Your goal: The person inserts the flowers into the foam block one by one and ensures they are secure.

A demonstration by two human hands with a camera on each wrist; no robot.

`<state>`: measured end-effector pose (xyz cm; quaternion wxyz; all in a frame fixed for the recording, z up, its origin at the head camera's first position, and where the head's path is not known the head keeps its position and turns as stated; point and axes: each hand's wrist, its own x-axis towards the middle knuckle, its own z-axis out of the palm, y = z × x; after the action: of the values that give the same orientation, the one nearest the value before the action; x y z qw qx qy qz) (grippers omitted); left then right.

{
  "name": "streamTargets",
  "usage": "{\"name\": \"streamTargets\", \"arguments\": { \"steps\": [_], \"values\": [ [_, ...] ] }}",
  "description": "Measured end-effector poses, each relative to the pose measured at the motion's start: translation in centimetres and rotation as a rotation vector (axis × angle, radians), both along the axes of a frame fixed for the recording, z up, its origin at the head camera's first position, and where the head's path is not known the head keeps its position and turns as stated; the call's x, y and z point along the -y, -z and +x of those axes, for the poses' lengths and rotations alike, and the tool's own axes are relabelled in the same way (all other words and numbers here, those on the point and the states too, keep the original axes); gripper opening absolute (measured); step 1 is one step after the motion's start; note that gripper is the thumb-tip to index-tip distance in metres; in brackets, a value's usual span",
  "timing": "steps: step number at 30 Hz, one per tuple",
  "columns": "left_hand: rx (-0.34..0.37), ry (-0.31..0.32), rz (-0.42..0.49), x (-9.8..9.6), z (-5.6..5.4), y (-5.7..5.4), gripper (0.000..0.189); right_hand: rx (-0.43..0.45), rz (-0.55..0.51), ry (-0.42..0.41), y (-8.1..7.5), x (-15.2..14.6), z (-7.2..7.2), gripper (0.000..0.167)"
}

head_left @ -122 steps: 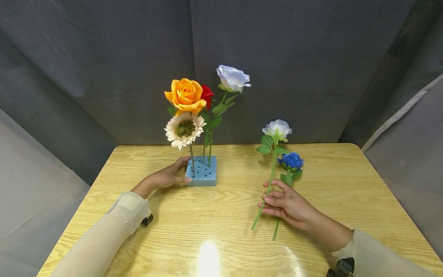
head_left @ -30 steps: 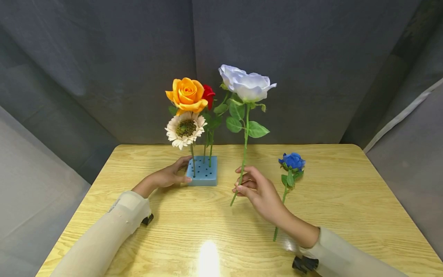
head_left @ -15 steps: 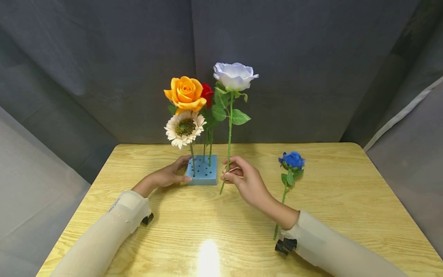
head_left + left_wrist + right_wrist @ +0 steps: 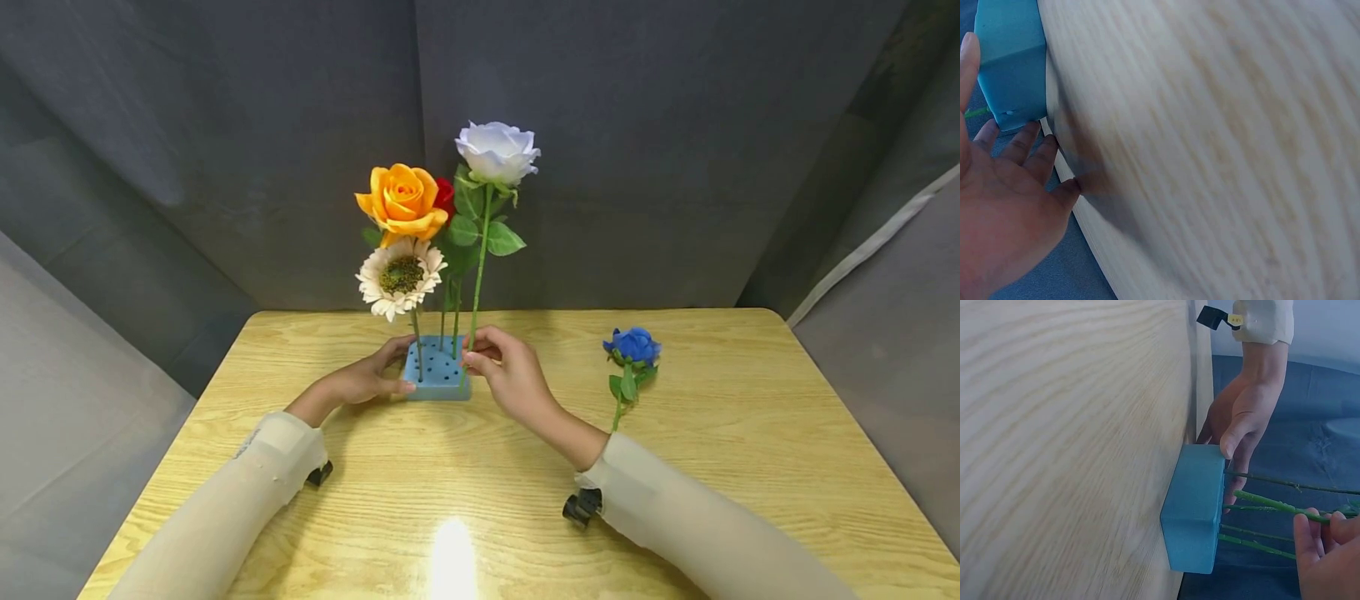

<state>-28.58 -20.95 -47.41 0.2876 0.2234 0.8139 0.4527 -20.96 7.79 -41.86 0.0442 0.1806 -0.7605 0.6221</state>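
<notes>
My right hand (image 4: 517,379) pinches the green stem of a white rose (image 4: 497,154) between thumb and fingers. The stem's cut end hangs just over the front right part of a light blue block (image 4: 441,392) with small holes in its top; in the right wrist view, the stem end (image 4: 1247,497) is apart from the block's holed face. On the block's left side my left hand (image 4: 363,381) grips it, thumb at the front and fingers behind. An orange rose (image 4: 402,200), a cream sunflower (image 4: 401,275) and a red rose (image 4: 445,198) stand in the block. Another white rose there is mostly hidden.
A blue rose (image 4: 632,346) lies on the wooden table (image 4: 360,517) to the right, its lower stem hidden by my right sleeve (image 4: 667,492). Dark grey cloth (image 4: 637,167) hangs behind the table.
My right hand has carried the white rose from beside the blue rose leftward, upright, to over the block's right part. My left hand has stayed on the block.
</notes>
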Motion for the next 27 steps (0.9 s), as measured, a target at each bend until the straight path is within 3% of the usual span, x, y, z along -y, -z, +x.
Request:
{"name": "streamTargets", "arguments": {
  "steps": [17,27],
  "values": [
    [0.010,-0.008,0.023,-0.1,0.2,-0.2,0.091,-0.045,0.047,0.092,0.6,2.2,-2.1,0.005],
    [0.007,-0.010,0.019,-0.1,0.2,-0.2,0.091,-0.046,0.059,0.097,1.3,2.9,-2.8,0.007]
  ]
}}
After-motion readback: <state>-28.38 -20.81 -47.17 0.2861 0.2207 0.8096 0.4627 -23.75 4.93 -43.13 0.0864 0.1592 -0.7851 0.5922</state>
